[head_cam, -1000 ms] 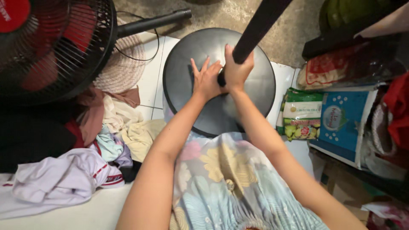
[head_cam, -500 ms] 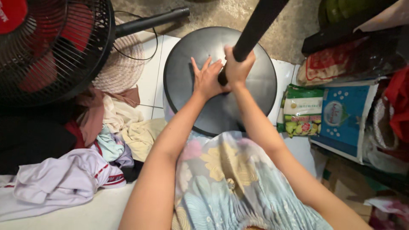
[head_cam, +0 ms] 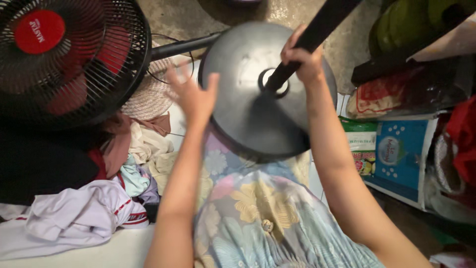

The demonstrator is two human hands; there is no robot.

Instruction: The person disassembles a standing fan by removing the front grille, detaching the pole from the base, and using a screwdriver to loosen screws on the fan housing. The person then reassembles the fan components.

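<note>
- Gripping the black pole [head_cam: 317, 34] just above the round base [head_cam: 267, 89], the right hand [head_cam: 302, 57] is clenched around it; the pole's long axis slants up-right.
- Left hand [head_cam: 193, 94], blurred, seems spread and empty, left of the base rim.

Indoor light, moderate, fairly dim toward 9 o'clock where dark cloth swallows detail. Soft glare patch on the round black base [head_cam: 258, 94] near its centre hole, suggesting overhead light. Left hand [head_cam: 191, 94] motion-blurred, fingers smeared; right hand [head_cam: 302, 59] sharper. Fan [head_cam: 64, 59] at 10 o'clock slightly soft, grille bowed by wide-angle distortion. Pole [head_cam: 322, 30] stretches toward 1 o'clock. Shadows soft, no hard edges. Floral dress at 6 o'clock evenly lit.
</note>
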